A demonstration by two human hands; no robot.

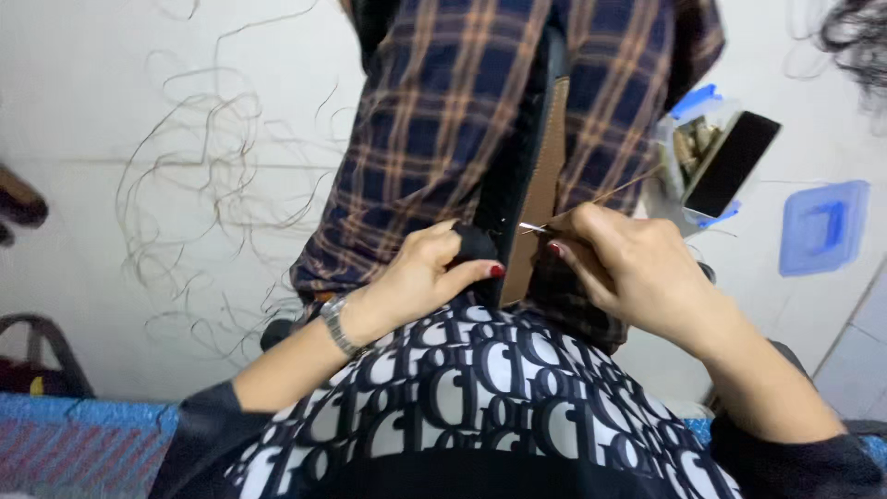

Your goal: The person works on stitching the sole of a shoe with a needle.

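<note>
The right hand (637, 268) is pinching a thin needle (533, 226) between pressed fingertips, and its tip is pointing left toward the edge of a black and tan leather strap (531, 176). The strap's long axis is running away from the body, over a plaid cloth (443, 120). The left hand (430, 277) is closing around the strap's near end, just beside the needle.

A black strap (527, 157) with a tan underside is held on edge over the lap, running away from the viewer across plaid cloth; its near end is gripped. A thin silver needle (533, 226) is pinched level at the strap's tan face, tip touching it (a pale thread (614, 192) is drawn up rightward).
</note>
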